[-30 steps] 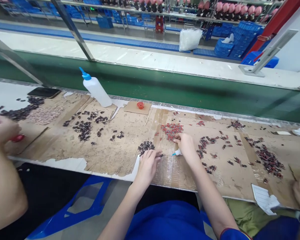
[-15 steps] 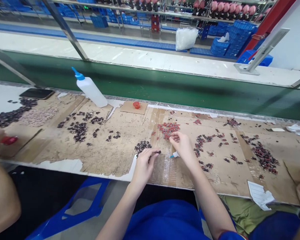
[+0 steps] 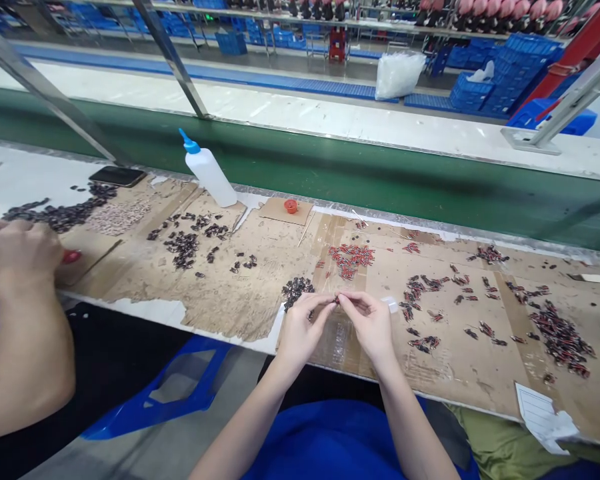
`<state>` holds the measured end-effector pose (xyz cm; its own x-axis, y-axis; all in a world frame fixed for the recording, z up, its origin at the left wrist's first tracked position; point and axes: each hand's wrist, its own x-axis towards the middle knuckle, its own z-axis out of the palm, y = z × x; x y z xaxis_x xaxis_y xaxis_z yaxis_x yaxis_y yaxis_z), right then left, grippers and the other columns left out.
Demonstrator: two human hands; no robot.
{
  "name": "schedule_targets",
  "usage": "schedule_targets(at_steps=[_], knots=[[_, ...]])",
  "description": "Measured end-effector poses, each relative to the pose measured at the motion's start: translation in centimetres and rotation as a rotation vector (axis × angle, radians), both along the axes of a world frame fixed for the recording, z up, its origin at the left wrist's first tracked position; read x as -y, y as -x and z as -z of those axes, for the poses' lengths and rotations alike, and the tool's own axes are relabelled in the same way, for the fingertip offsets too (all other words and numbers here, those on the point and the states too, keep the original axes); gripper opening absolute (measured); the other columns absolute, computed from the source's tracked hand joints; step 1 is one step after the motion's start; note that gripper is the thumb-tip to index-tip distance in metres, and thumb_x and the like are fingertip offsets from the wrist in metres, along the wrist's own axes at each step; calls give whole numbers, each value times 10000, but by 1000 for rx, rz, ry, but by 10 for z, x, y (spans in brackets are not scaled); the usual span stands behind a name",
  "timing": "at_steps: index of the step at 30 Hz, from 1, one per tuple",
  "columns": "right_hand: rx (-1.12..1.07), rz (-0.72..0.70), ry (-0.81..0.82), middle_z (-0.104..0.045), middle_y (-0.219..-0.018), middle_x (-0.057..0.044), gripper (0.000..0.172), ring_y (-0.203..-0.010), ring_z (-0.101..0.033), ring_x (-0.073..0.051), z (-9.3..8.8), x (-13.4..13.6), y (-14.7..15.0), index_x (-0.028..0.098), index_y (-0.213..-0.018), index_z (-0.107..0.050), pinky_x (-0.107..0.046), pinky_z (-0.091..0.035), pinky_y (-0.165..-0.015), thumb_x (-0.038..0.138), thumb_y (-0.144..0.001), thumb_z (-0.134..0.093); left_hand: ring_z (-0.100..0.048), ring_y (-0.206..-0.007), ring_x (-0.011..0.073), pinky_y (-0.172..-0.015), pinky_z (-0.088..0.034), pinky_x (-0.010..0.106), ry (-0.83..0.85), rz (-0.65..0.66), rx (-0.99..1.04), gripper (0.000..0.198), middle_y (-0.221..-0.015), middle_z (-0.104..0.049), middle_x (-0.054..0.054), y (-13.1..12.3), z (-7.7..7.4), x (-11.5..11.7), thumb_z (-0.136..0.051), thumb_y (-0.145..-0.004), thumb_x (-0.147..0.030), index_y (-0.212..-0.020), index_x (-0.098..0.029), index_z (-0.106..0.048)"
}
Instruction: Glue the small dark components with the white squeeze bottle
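My left hand (image 3: 303,327) and my right hand (image 3: 371,323) meet at the fingertips over the cardboard-covered bench (image 3: 235,300). Pinched between them is a small dark part (image 3: 337,299), mostly covered by the fingers. Just beyond the left hand lies a pile of shiny black parts (image 3: 297,290). Farther back, a heap of small red-and-black pieces (image 3: 351,257) sits ahead of the right hand. A small white bottle (image 3: 391,304) shows beside the right hand, its tip hidden.
Joined red-and-black parts (image 3: 563,337) lie scattered to the right. A white squeeze bottle with blue cap (image 3: 210,175), a red cup (image 3: 291,206) and a phone (image 3: 117,175) stand or lie along the back. A co-worker's hand (image 3: 23,257) is at the left.
My right hand has come back from the red-and-black heap and joined my left at the dark part. The view has shifted left, and the co-worker's arm shows more.
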<state>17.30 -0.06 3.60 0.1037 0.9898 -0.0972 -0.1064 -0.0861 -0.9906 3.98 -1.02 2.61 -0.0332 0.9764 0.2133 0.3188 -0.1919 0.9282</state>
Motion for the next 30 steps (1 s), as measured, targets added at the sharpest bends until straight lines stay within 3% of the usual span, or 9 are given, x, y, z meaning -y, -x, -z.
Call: schedule_targets(at_steps=[18,24,30], knots=[[122,-10,-177,-745,-820,-55,86,-801,-700,-196,4,6,-5,228,-753,-763,-333,-579,-759,300,-741,-718,-697,-858,214,-871,-535,352,158,7,206,125,-871,-761,86,-5,-2,-1,-675,-766,-241,-825,-163,-753],[152,-20,-218,-741,-816,-55,73,-801,-698,-190,1,8,-7,229,-766,-762,-321,-576,-746,274,-762,-705,-685,-854,202,-841,-541,330,98,4,172,129,-861,-749,81,-8,-10,1,-636,-780,-229,-833,-165,-735],[215,-127,-253,-746,-869,-63,133,-820,-697,-194,-3,8,-20,237,-829,-764,-326,-574,-753,317,-813,-660,-666,-902,208,-848,-530,334,54,64,83,137,-892,-741,79,-8,-15,4,-601,-824,-215,-868,-183,-727]])
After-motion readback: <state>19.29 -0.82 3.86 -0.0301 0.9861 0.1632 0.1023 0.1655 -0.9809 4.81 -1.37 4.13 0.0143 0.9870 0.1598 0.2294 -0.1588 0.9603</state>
